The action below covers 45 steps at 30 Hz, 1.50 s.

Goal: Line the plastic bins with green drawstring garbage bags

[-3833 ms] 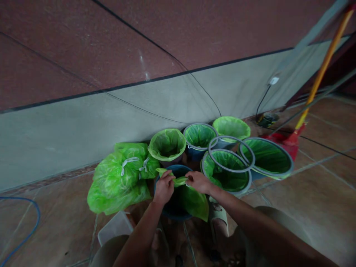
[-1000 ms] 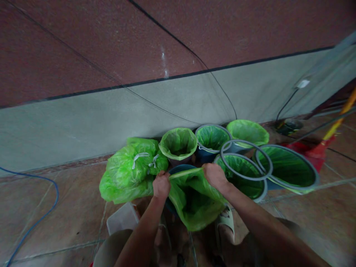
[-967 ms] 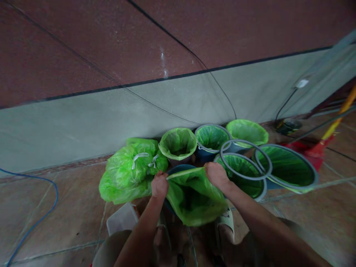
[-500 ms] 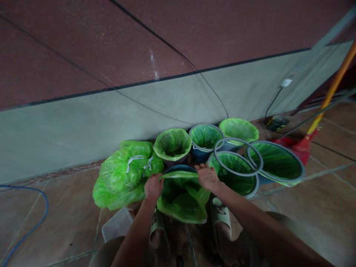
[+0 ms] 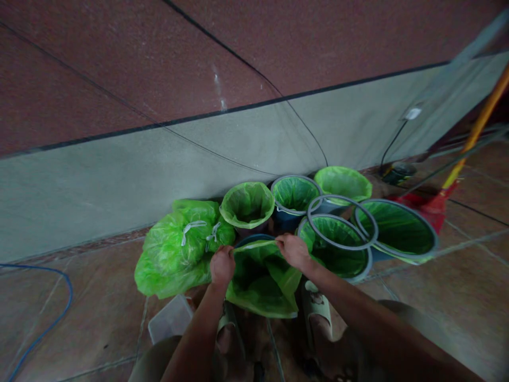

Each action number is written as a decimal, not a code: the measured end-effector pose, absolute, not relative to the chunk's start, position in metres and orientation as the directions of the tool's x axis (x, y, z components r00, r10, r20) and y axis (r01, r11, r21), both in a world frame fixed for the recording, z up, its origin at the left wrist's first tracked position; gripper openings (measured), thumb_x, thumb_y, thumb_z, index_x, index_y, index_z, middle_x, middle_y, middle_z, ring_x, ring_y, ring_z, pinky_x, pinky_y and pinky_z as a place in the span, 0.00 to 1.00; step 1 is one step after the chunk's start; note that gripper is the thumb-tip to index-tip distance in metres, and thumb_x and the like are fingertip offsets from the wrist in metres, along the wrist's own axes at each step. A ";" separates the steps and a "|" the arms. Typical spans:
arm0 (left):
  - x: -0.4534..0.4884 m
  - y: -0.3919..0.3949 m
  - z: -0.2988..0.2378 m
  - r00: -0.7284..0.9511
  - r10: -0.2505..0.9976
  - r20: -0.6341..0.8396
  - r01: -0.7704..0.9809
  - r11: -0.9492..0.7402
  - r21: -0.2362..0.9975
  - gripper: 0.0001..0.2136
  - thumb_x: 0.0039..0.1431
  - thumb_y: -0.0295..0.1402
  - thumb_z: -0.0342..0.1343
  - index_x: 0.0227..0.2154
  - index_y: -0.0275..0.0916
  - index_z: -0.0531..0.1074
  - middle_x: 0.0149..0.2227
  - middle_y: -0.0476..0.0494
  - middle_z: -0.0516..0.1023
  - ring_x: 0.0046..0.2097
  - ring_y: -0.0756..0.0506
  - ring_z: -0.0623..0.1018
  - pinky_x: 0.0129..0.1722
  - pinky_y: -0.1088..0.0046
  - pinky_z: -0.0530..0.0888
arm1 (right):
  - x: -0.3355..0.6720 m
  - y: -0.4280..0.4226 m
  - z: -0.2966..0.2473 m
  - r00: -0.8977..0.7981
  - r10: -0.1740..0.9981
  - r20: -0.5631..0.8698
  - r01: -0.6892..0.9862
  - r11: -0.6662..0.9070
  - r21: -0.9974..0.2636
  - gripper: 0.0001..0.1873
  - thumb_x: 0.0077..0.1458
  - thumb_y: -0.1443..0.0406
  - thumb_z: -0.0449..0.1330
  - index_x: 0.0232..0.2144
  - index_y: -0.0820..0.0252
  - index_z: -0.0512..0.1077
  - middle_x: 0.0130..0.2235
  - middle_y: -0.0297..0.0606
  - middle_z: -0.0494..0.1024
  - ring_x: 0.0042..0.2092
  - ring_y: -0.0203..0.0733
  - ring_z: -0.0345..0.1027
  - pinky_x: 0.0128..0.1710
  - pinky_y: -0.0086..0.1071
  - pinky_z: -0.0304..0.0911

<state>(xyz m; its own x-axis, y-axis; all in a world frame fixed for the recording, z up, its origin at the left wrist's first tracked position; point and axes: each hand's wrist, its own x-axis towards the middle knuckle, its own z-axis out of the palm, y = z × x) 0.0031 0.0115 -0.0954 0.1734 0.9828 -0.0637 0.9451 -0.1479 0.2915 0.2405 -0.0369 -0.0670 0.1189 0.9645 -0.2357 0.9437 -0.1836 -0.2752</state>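
Note:
A green trash bag [image 5: 262, 297] hangs open in front of me, its far edge stretched between my two hands. My left hand [image 5: 222, 263] pinches that edge at its left end. At the other end my right hand [image 5: 293, 250] grips it with closed fingers. Behind the bag shows the blue rim of a bin [image 5: 254, 238]; the rest of this bin is hidden by the bag. To the right stands a lined bin [image 5: 369, 268] with a grey rim, and a loose grey ring [image 5: 311, 216] lies across it and its neighbour.
Tied full green bags [image 5: 167, 260] lie at the left, near a clear plastic container [image 5: 170, 318]. More lined bins [image 5: 246, 204] stand along the wall. A red dustpan or broom head [image 5: 431, 207] with a yellow handle is at right. A blue hose [image 5: 68, 297] curves on the floor.
Both hands have closed on the bag's far edge and drawn it a little higher and tauter. My right hand's fingers, more spread before, now pinch the edge.

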 end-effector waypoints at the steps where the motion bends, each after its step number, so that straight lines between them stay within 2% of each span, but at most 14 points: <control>1: 0.003 0.011 -0.095 0.178 0.982 -0.062 0.943 -0.152 0.295 0.13 0.62 0.26 0.47 0.41 0.39 0.76 0.43 0.41 0.80 0.45 0.45 0.79 0.48 0.70 0.72 | 0.241 -0.037 -0.067 0.118 0.969 -0.217 0.937 -0.181 -0.298 0.19 0.65 0.62 0.47 0.39 0.56 0.78 0.41 0.40 0.80 0.42 0.40 0.72 0.39 0.30 0.58; 5: 0.009 0.007 -0.093 0.261 0.964 -0.038 0.926 -0.239 0.291 0.15 0.56 0.23 0.51 0.46 0.39 0.73 0.46 0.41 0.79 0.49 0.43 0.77 0.52 0.67 0.69 | 0.239 -0.038 -0.069 0.083 0.989 -0.123 0.916 -0.124 -0.381 0.16 0.64 0.66 0.49 0.40 0.55 0.78 0.43 0.38 0.79 0.43 0.38 0.72 0.41 0.28 0.59; 9: 0.018 0.003 -0.091 0.294 0.956 0.005 0.922 -0.285 0.261 0.19 0.56 0.28 0.55 0.52 0.42 0.71 0.50 0.41 0.77 0.53 0.38 0.74 0.57 0.58 0.65 | 0.233 -0.041 -0.071 -0.004 1.000 -0.027 0.869 -0.010 -0.494 0.15 0.61 0.70 0.50 0.38 0.57 0.77 0.43 0.37 0.78 0.44 0.37 0.71 0.44 0.27 0.60; 12: 0.022 0.003 -0.089 0.317 0.949 0.009 0.911 -0.306 0.276 0.12 0.58 0.29 0.54 0.45 0.43 0.74 0.46 0.43 0.79 0.51 0.40 0.75 0.58 0.57 0.63 | 0.232 -0.042 -0.071 -0.006 0.999 0.036 0.847 0.024 -0.530 0.13 0.57 0.72 0.51 0.36 0.58 0.75 0.44 0.37 0.76 0.44 0.37 0.69 0.46 0.27 0.60; 15: 0.023 0.003 -0.085 0.312 0.950 0.010 0.900 -0.299 0.316 0.10 0.61 0.28 0.51 0.39 0.43 0.75 0.42 0.44 0.79 0.47 0.44 0.76 0.52 0.66 0.67 | 0.234 -0.042 -0.069 0.017 0.999 0.041 0.884 0.004 -0.467 0.12 0.54 0.74 0.51 0.36 0.60 0.72 0.43 0.39 0.75 0.45 0.39 0.68 0.47 0.28 0.59; 18: 0.023 0.001 -0.083 0.262 0.965 0.026 0.899 -0.254 0.356 0.11 0.62 0.27 0.48 0.41 0.42 0.74 0.44 0.45 0.77 0.43 0.47 0.77 0.44 0.73 0.71 | 0.234 -0.044 -0.062 0.036 0.999 -0.012 0.937 -0.038 -0.346 0.13 0.52 0.75 0.52 0.39 0.61 0.72 0.44 0.41 0.74 0.47 0.43 0.65 0.48 0.31 0.57; 23: 0.027 -0.004 -0.084 0.312 0.948 0.057 0.868 -0.309 0.388 0.09 0.62 0.28 0.49 0.40 0.42 0.73 0.42 0.46 0.77 0.42 0.48 0.77 0.42 0.76 0.71 | 0.221 -0.049 -0.052 -0.084 0.996 -0.028 0.973 0.076 -0.218 0.29 0.54 0.66 0.58 0.59 0.59 0.64 0.59 0.47 0.65 0.54 0.53 0.58 0.52 0.40 0.54; 25: 0.029 -0.005 -0.084 0.346 0.935 0.072 0.847 -0.344 0.404 0.09 0.62 0.28 0.49 0.40 0.42 0.73 0.42 0.46 0.77 0.42 0.49 0.77 0.43 0.76 0.71 | 0.215 -0.050 -0.053 -0.148 0.988 -0.039 0.971 0.138 -0.193 0.24 0.58 0.64 0.55 0.57 0.56 0.67 0.61 0.46 0.64 0.56 0.54 0.57 0.53 0.42 0.53; 27: 0.029 -0.006 -0.085 0.364 0.928 0.078 0.837 -0.362 0.410 0.09 0.63 0.30 0.49 0.41 0.42 0.74 0.42 0.46 0.77 0.42 0.49 0.77 0.43 0.76 0.71 | 0.213 -0.049 -0.054 -0.162 0.985 -0.065 0.972 0.148 -0.182 0.16 0.63 0.64 0.50 0.49 0.56 0.73 0.57 0.46 0.68 0.54 0.52 0.59 0.52 0.42 0.54; 30: 0.029 -0.006 -0.085 0.385 0.919 0.079 0.840 -0.385 0.383 0.10 0.66 0.34 0.47 0.41 0.42 0.74 0.42 0.45 0.77 0.42 0.48 0.77 0.43 0.76 0.72 | 0.215 -0.045 -0.056 -0.120 0.990 -0.074 0.976 0.104 -0.190 0.17 0.66 0.64 0.46 0.42 0.56 0.75 0.48 0.44 0.76 0.50 0.48 0.64 0.49 0.39 0.56; 37: 0.026 -0.008 -0.090 0.407 0.911 0.071 0.850 -0.406 0.337 0.14 0.65 0.34 0.50 0.52 0.42 0.71 0.48 0.43 0.78 0.47 0.45 0.77 0.46 0.72 0.73 | 0.222 -0.043 -0.048 0.031 0.996 -0.088 0.965 -0.053 -0.256 0.18 0.68 0.63 0.42 0.44 0.56 0.72 0.41 0.39 0.80 0.41 0.41 0.74 0.37 0.31 0.59; 41: 0.023 -0.007 -0.089 0.365 0.930 0.051 0.867 -0.359 0.347 0.15 0.66 0.33 0.48 0.53 0.42 0.71 0.48 0.43 0.78 0.48 0.46 0.78 0.48 0.72 0.73 | 0.227 -0.043 -0.049 0.079 0.994 -0.080 0.957 -0.098 -0.274 0.18 0.66 0.61 0.47 0.54 0.55 0.68 0.48 0.42 0.79 0.46 0.43 0.74 0.42 0.31 0.62; 43: 0.023 -0.006 -0.088 0.344 0.938 0.037 0.876 -0.335 0.348 0.15 0.68 0.33 0.45 0.52 0.42 0.73 0.48 0.43 0.79 0.47 0.46 0.78 0.48 0.73 0.73 | 0.229 -0.044 -0.049 0.079 0.990 -0.119 0.963 -0.107 -0.247 0.23 0.63 0.62 0.52 0.59 0.59 0.63 0.49 0.46 0.78 0.47 0.45 0.74 0.42 0.31 0.62; 45: 0.024 -0.006 -0.086 0.327 0.945 0.019 0.886 -0.314 0.341 0.16 0.68 0.34 0.44 0.52 0.42 0.73 0.48 0.43 0.79 0.48 0.47 0.78 0.48 0.73 0.73 | 0.231 -0.044 -0.049 0.066 0.979 -0.195 0.970 -0.109 -0.216 0.21 0.61 0.68 0.52 0.56 0.63 0.67 0.45 0.48 0.79 0.45 0.46 0.75 0.42 0.31 0.62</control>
<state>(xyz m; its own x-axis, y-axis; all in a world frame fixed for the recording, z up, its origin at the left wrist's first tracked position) 0.0243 -0.0056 -0.0861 0.3271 0.9448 0.0195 0.8863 -0.3138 0.3407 0.2312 -0.0438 -0.0492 0.0662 0.9785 -0.1951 0.9703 -0.1087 -0.2159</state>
